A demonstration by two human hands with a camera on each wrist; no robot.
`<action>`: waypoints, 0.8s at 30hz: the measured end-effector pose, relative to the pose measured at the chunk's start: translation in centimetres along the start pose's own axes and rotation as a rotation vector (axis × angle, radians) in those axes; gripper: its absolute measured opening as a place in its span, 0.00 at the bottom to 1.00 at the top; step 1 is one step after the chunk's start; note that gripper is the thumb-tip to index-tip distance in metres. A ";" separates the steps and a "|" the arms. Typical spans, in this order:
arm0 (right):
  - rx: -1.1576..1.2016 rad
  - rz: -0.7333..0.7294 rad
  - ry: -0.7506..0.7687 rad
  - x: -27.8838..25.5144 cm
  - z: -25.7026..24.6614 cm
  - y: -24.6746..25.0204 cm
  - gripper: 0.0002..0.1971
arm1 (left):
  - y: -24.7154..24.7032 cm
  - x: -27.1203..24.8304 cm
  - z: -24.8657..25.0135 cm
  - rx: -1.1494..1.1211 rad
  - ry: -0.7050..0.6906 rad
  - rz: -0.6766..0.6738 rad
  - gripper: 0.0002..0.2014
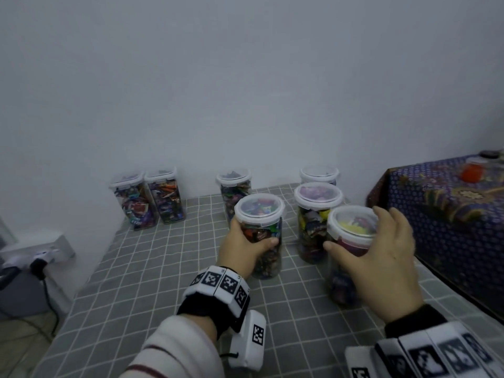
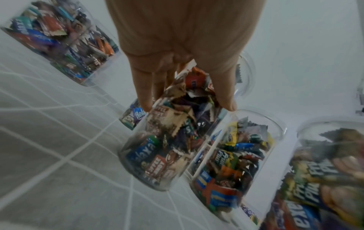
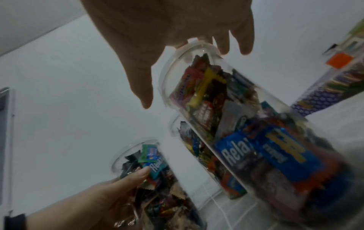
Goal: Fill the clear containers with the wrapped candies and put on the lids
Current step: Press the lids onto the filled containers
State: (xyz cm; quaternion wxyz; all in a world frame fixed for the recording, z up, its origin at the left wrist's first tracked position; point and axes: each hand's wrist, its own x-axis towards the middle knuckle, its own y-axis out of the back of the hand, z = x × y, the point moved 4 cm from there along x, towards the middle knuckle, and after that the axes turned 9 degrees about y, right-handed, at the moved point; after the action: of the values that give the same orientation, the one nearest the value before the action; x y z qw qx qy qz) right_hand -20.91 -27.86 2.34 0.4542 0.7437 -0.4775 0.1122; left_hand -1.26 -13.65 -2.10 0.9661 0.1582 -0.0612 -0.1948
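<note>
Two round clear jars of wrapped candies stand near me on the table, both with white-rimmed lids on. My left hand (image 1: 253, 233) (image 2: 188, 107) grips the left jar (image 1: 259, 214) (image 2: 157, 155) round its upper wall, thumb in front and fingers behind. My right hand (image 1: 354, 227) (image 3: 185, 77) is spread round the lid of the right jar (image 1: 351, 222) (image 3: 236, 124). Its fingertips reach the far rim, and its thumb stands a little off the jar's side. My left hand (image 3: 126, 180) on its jar also shows in the right wrist view.
More lidded, candy-filled containers stand behind: a round jar (image 1: 317, 195), another round jar (image 1: 319, 173) by the wall, a third round jar (image 1: 233, 177), and two square containers (image 1: 150, 200) at back left. The grey checked tablecloth (image 1: 163, 268) meets a purple patterned cloth (image 1: 450, 214) on the right.
</note>
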 end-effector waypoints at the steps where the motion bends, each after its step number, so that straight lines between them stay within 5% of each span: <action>1: 0.058 -0.037 -0.029 -0.1 0.3 -0.2 0.46 | 0.3 -0.1 0.0 0.002 0.000 0.008 0.41; 8: 0.185 -0.108 -0.074 -0.5 0.2 0.3 0.39 | 5.2 -0.8 -1.8 0.038 0.035 0.154 0.39; 24: 0.420 -0.455 0.371 -0.8 -10.8 -8.6 0.32 | 19.7 -1.0 -6.5 0.137 0.150 0.592 0.39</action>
State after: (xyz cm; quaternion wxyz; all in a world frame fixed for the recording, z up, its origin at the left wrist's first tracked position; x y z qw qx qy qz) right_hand -11.47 -17.78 3.04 0.3836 0.8751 -0.1760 0.2370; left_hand 6.08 5.83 -1.83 0.9698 0.2121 -0.0460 0.1116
